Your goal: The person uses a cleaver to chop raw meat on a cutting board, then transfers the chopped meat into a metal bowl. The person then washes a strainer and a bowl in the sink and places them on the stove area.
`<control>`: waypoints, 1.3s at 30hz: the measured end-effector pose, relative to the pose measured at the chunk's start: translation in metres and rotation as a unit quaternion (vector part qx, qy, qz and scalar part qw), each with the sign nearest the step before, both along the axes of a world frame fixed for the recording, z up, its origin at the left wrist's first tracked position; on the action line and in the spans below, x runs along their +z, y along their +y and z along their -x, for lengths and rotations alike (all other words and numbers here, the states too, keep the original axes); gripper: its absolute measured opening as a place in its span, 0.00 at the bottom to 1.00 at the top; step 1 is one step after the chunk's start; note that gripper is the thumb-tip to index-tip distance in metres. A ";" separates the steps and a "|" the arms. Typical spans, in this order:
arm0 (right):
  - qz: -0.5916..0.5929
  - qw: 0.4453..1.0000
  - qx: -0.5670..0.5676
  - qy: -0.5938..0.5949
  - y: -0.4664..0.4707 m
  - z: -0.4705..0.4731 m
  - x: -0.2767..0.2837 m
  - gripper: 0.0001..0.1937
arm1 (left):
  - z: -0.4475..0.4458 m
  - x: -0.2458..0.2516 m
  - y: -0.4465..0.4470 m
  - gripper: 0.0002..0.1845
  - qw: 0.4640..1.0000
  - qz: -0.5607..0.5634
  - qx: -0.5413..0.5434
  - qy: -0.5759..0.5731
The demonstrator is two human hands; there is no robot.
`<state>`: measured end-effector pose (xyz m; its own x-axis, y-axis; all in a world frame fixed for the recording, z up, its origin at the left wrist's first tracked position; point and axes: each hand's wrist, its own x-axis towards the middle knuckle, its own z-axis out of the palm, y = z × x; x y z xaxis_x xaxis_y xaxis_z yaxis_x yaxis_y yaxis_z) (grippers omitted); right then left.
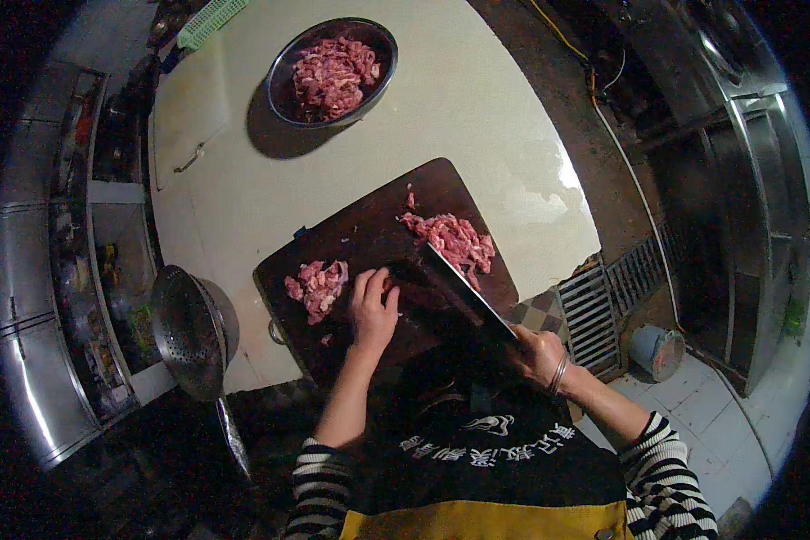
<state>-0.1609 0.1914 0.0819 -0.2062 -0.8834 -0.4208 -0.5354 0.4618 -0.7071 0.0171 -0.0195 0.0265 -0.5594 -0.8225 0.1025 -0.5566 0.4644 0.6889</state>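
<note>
My right hand (pixel 541 356) is closed on the handle of a cleaver (pixel 472 290), whose blade lies along the near left side of a pile of cut raw meat (pixel 455 243). My left hand (pixel 376 307) rests low over the dark cutting board (pixel 378 233), fingers bent, just right of a smaller heap of raw meat (pixel 317 290). Whether its fingertips touch anything is hard to tell against the dark board. A small scrap of meat (pixel 410 199) lies above the right pile. Beyond the board, a metal bowl (pixel 386 84) holds more cut meat.
The board sits on a pale worktop (pixel 445 128). A perforated metal strainer (pixel 192 331) with a long handle is at the left edge. A green plastic basket (pixel 209 21) stands at the far left. A bucket (pixel 658 354) and floor grates (pixel 588 317) are on the right.
</note>
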 end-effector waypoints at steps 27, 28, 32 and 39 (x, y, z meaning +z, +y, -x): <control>-0.035 0.971 0.179 0.157 -0.005 -0.008 0.010 0.21 | -0.016 -0.034 0.051 0.22 0.985 0.072 -0.152 -0.033; -0.062 0.967 0.193 0.157 -0.009 -0.008 0.011 0.22 | -0.017 -0.037 0.051 0.22 0.983 0.092 -0.158 -0.035; -0.132 0.957 0.217 0.139 -0.044 -0.020 0.005 0.19 | -0.024 -0.042 0.052 0.21 0.978 0.045 -0.163 -0.124; -0.046 0.979 0.163 0.115 -0.094 -0.027 -0.012 0.12 | -0.027 -0.025 0.047 0.18 0.967 -0.013 -0.186 -0.176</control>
<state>-0.1336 0.0978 0.0700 -0.0178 -0.8783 -0.4778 -0.8056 0.2957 -0.5135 0.0436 0.0276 0.0012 -0.8135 -0.5574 -0.1659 -0.5564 0.6630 0.5008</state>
